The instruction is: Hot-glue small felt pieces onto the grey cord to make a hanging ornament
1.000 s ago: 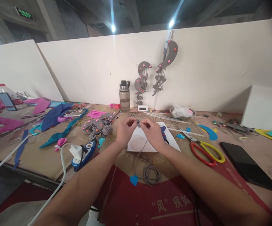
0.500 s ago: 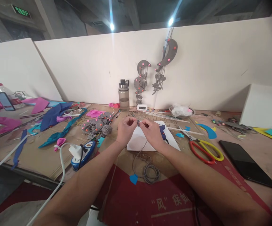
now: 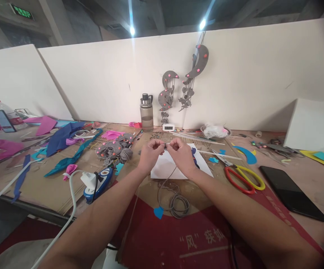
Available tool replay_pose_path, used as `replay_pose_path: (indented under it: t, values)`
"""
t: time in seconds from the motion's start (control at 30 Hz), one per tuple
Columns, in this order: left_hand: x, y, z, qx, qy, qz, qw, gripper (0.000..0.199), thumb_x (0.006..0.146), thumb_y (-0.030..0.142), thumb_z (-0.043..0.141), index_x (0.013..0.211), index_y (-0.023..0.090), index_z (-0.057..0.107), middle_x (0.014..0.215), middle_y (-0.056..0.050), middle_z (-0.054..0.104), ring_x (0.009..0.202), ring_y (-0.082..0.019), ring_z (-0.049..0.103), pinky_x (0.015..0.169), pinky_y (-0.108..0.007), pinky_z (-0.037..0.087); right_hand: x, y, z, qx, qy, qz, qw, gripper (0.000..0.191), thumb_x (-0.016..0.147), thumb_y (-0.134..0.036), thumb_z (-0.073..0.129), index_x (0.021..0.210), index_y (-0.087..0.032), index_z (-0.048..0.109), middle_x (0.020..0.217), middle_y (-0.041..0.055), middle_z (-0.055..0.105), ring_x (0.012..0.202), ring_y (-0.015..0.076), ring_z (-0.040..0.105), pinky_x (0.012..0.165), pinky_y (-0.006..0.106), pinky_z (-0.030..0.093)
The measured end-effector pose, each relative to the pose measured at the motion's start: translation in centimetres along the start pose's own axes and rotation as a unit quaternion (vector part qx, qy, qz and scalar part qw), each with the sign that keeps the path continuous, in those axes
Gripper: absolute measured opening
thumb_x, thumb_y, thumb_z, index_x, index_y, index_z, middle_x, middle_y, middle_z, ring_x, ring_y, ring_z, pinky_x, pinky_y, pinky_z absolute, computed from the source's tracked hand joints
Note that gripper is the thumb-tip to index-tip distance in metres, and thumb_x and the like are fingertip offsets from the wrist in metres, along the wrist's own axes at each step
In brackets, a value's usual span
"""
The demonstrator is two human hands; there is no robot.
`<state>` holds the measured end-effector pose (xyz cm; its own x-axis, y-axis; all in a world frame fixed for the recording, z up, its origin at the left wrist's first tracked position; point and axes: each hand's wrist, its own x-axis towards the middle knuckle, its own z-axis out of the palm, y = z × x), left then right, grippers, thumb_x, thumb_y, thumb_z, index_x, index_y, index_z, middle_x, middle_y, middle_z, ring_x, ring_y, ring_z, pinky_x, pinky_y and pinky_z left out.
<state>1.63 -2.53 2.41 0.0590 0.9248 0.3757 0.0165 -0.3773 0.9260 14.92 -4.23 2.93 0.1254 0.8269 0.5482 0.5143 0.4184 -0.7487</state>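
Fingertips are meeting over the middle of the table: the left hand is pinching thumb to forefinger, the right hand is mirroring it, and between them both are gripping a small dark piece, probably a bit of grey material, though it is too tiny here to tell. Below, a white sheet is lying flat on the cardboard, and a blue tool is resting on it, partly hidden by the right hand. A thin grey cord is running down from near that hand and coiling on the cardboard closer to the body, with a blue paper scrap lying just beside the loops. Out to the right, scissors with one red and one yellow handle are lying with blades parted, and a black phone is lying beyond them. Over on the left, a grey yarn bundle is sitting behind a blue power strip. At the back, a bottle is standing upright near a white digital clock, and grey crescent ornaments are hanging against the white partition.
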Motion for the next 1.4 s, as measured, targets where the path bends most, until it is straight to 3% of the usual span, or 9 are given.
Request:
replay_pose_path:
  t: [0.1,0.27,0.47,0.73,0.87,1.0,1.27,1.4]
  values:
    - [0.1,-0.1,0.0,-0.014,-0.013,-0.006,1.0,0.015,0.074,0.03,0.06,0.077,0.015,0.062,0.061,0.002,0.057,0.056,-0.009,0.052,0.058,-0.022,0.044,0.2,0.3,-0.2,-0.007,-0.002,-0.002,1.0,0.016,0.077,-0.034,0.057,0.088,-0.023,0.06,0.054,-0.0069,0.041,0.053,0.0119,0.04,0.056,0.026,0.032]
    - [0.5,0.1,-0.4,0.044,-0.056,-0.027,0.997,0.018,0.071,0.031,0.063,0.08,0.015,0.066,0.069,-0.002,0.064,0.06,-0.011,0.057,0.054,-0.022,0.045,0.5,1.0,-0.4,-0.04,-0.029,-0.004,0.999,0.012,0.078,-0.031,0.054,0.075,-0.023,0.062,0.065,-0.0015,0.058,0.061,0.0138,0.049,0.059,0.027,0.037]
    - [1.0,0.1,-1.4,0.146,-0.072,-0.003,0.987,0.015,0.07,0.027,0.062,0.078,0.015,0.068,0.063,-0.002,0.065,0.056,-0.012,0.058,0.05,-0.022,0.043,0.3,0.9,-0.5,-0.104,-0.053,-0.071,0.991,0.009,0.079,-0.026,0.053,0.079,-0.024,0.061,0.084,0.0018,0.067,0.079,0.0178,0.058,0.072,0.031,0.043]
    - [0.8,0.4,-1.8,0.244,-0.083,0.065,0.964,0.013,0.071,0.023,0.059,0.073,0.018,0.07,0.063,-0.002,0.067,0.055,-0.012,0.057,0.051,-0.022,0.042,0.1,1.1,-0.5,-0.151,-0.074,-0.123,0.978,0.009,0.084,-0.027,0.049,0.084,-0.023,0.058,0.083,0.0037,0.063,0.078,0.0191,0.057,0.07,0.031,0.039]
    - [1.0,0.4,-1.7,0.204,-0.038,0.019,0.978,0.01,0.069,0.022,0.059,0.07,0.016,0.067,0.06,-0.002,0.066,0.05,-0.011,0.056,0.048,-0.022,0.042,-0.1,1.0,-0.3,-0.094,-0.075,-0.114,0.986,0.014,0.085,-0.025,0.045,0.097,-0.021,0.052,0.079,0.003,0.057,0.074,0.0181,0.053,0.068,0.031,0.039]
    - [1.1,0.3,-1.5,0.126,-0.005,-0.03,0.992,0.009,0.068,0.023,0.06,0.07,0.015,0.064,0.059,-0.002,0.064,0.052,-0.012,0.058,0.048,-0.022,0.044,-0.4,0.6,-0.2,-0.051,-0.074,-0.101,0.991,0.012,0.085,-0.026,0.045,0.096,-0.022,0.049,0.079,0.0021,0.056,0.071,0.0169,0.052,0.068,0.03,0.039]
    - [0.8,0.0,-1.2,0.089,0.028,-0.038,0.995,0.01,0.068,0.022,0.058,0.071,0.015,0.064,0.057,-0.002,0.064,0.053,-0.012,0.058,0.048,-0.021,0.043,-0.8,0.3,0.0,-0.017,-0.063,-0.085,0.994,0.006,0.083,-0.026,0.047,0.084,-0.022,0.05,0.076,0.0006,0.055,0.068,0.0149,0.05,0.066,0.029,0.038]
    - [0.9,0.2,-1.3,0.062,0.032,-0.047,0.996,0.01,0.068,0.023,0.06,0.07,0.014,0.064,0.056,-0.002,0.064,0.049,-0.009,0.053,0.047,-0.02,0.041,-0.7,0.6,0.2,0.008,-0.07,-0.053,0.996,0.011,0.084,-0.03,0.046,0.083,-0.021,0.052,0.076,0.0002,0.057,0.067,0.0145,0.05,0.065,0.028,0.039]
